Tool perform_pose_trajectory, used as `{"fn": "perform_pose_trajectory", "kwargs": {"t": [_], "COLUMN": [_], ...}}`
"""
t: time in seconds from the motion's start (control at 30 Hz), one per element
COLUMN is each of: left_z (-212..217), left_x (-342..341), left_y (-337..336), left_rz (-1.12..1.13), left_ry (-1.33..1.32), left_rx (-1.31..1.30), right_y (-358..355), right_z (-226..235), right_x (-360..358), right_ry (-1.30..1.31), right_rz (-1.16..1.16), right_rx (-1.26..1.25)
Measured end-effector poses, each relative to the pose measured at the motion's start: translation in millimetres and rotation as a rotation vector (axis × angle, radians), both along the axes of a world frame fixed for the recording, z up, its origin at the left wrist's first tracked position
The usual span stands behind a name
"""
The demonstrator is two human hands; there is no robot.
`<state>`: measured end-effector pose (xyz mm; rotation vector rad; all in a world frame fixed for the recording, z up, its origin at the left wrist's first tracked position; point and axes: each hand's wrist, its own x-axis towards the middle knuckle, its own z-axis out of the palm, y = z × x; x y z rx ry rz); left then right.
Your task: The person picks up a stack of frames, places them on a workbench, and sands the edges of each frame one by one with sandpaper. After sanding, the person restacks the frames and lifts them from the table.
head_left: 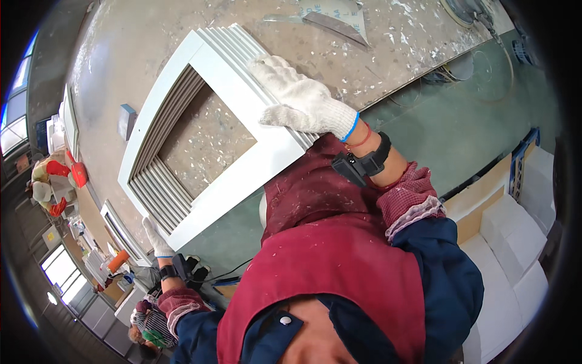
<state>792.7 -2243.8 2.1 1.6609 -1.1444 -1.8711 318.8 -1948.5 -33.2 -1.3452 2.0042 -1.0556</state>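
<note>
A stack of white arched frames (225,176), each with a large opening in the middle, lies on the paint-spotted worktable at its near edge. My right hand (303,100), in a white knit glove, grips the right side of the stack. Its thumb rests on the top frame while the fingers spread over the stepped edges. At the stack's left end, near the corner, my left hand (156,238) holds the side in a matching glove; part of it is hidden behind the frame's edge.
Sheet scraps (336,27) and a round tool with a hose (464,12) lie on the worktable (242,18). A small grey-white block (126,121) sits left of the stack. White boards in a carton (509,242) stand at right. Other people (151,321) are at left.
</note>
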Motion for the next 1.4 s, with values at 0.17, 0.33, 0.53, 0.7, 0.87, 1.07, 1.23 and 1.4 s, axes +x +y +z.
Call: {"fn": "perform_pose_trajectory", "kwargs": {"t": [0.17, 0.33, 0.53, 0.7, 0.87, 1.07, 1.23, 1.4], "left_z": [-23, -59, -88, -97, -94, -93, -93, -76], "left_x": [33, 81, 152, 177, 179, 187, 175, 126], "left_y": [-19, -46, -29, -29, -35, -27, -28, -45], "left_rz": [0.004, 0.12, 0.213, 0.236, 0.217, 0.219, 0.19, 0.059], "left_ry": [0.088, 0.136, 0.062, 0.013, -0.015, -0.047, -0.067, -0.13], "left_rx": [-0.041, -0.135, -0.115, -0.096, -0.098, -0.092, -0.117, -0.221], "right_y": [-9, -13, -11, -9, -12, -17, -20, -29], "right_z": [6, 15, -6, -23, -22, -21, -12, 4], "right_x": [12, 13, -2, -3, 1, 1, 8, 7], "right_ry": [0.117, 0.204, 0.069, 0.102, 0.163, 0.256, 0.247, 0.263], "right_rz": [-0.021, 0.017, -0.083, -0.048, -0.044, -0.027, -0.036, -0.039], "right_rx": [0.069, 0.137, -0.045, -0.044, -0.027, 0.09, 0.195, 0.316]}}
